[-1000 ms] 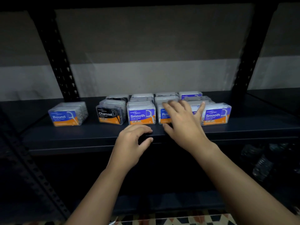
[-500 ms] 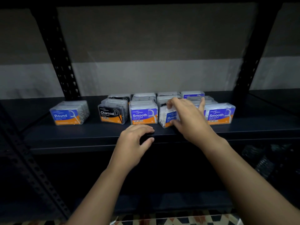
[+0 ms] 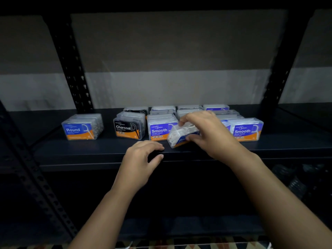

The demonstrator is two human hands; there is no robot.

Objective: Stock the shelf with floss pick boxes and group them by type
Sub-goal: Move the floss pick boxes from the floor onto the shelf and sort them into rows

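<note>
My right hand grips a clear floss pick box at the front of the dark shelf, fingers over its top and thumb under its label side. The box is tilted, its left end dipped toward the shelf edge, and it overlaps the front of the Smooth box just to its left; only a scrap of its blue and orange label shows, too little to read. My left hand rests on the front lip of the shelf with fingers curled loosely, holding nothing. To the left of the Smooth box stands a Charcoal box, and well apart from that, further left, a lone Round box. On the right, a second Smooth box sits just beyond my right hand. More boxes line up in rows behind the front ones, their labels mostly hidden.
</note>
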